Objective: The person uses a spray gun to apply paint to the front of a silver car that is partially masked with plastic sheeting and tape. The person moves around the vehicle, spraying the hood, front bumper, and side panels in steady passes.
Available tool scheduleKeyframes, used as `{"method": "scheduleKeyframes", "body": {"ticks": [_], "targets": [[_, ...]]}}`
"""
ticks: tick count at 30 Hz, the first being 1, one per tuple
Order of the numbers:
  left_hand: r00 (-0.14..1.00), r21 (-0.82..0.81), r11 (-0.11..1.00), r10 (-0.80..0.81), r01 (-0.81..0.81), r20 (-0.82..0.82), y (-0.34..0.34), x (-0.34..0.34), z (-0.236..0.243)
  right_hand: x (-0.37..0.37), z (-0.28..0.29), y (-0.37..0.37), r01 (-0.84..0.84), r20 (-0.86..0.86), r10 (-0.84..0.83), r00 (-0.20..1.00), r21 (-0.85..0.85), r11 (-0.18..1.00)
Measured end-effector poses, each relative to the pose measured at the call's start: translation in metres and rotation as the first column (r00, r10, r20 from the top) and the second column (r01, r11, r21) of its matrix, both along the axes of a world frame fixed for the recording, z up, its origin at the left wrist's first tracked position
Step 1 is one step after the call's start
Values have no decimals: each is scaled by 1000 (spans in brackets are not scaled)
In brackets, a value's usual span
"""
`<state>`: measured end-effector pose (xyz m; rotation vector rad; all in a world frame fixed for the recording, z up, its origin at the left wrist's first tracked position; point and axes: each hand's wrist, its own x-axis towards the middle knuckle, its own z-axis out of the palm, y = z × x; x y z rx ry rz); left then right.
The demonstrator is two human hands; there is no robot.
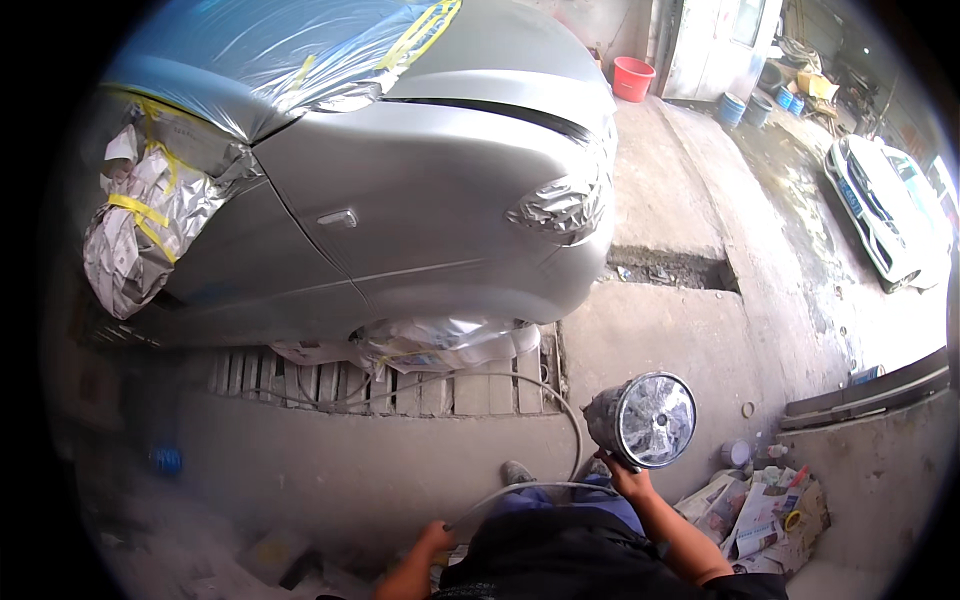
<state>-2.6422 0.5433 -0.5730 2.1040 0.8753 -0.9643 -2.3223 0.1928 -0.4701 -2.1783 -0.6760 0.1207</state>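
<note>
In my right hand [630, 482] is a spray gun, seen mostly as its round paint-smeared cup [656, 420] with a dark rim. The cup hides most of the gun's body. My left hand [436, 538] is closed around a grey air hose [500, 491], low and to the left. The hose passes in front of my legs toward the gun and also loops along the floor to the car. Ahead of me stands a silver-grey car [430, 190], its headlight [560, 210] covered with foil. Sheeting wraps its front wheel [450, 343] and mirror [140, 230].
Under the car's side runs a slatted floor grate [480, 393], with an open pit [680, 272] beyond its front. Crumpled newspaper [765, 515] lies by my right side, near a low wall [880, 450]. A red bucket [632, 78] and a white car [885, 210] are farther off.
</note>
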Motion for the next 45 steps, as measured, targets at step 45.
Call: {"method": "scheduleKeyframes", "body": {"ticks": [45], "targets": [[992, 220, 971, 114, -97, -63, -217, 140, 108, 156, 16, -145, 241, -586, 34, 810, 384, 891]]}}
